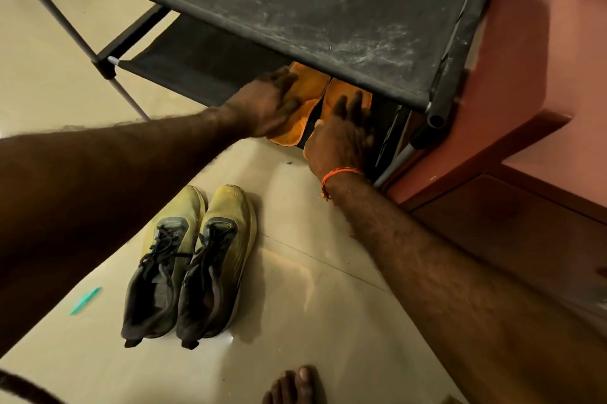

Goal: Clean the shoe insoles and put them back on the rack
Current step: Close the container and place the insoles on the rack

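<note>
Two orange insoles lie side by side on the lower black fabric shelf [197, 58] of the shoe rack, partly under its dusty top shelf [295, 2]. My left hand [269, 104] holds the left insole [308, 91], fingers on top and thumb at its near edge. My right hand [341, 134] rests flat with spread fingers on the right insole [338, 91], hiding most of it. The near tip of the left insole pokes out past the shelf edge.
A pair of yellow and grey running shoes [190, 259] stands on the pale tiled floor below my arms. A reddish wooden cabinet [542, 91] presses against the rack's right side. A small teal object [86, 300] lies on the floor at left. A bare foot [295, 385] shows at the bottom.
</note>
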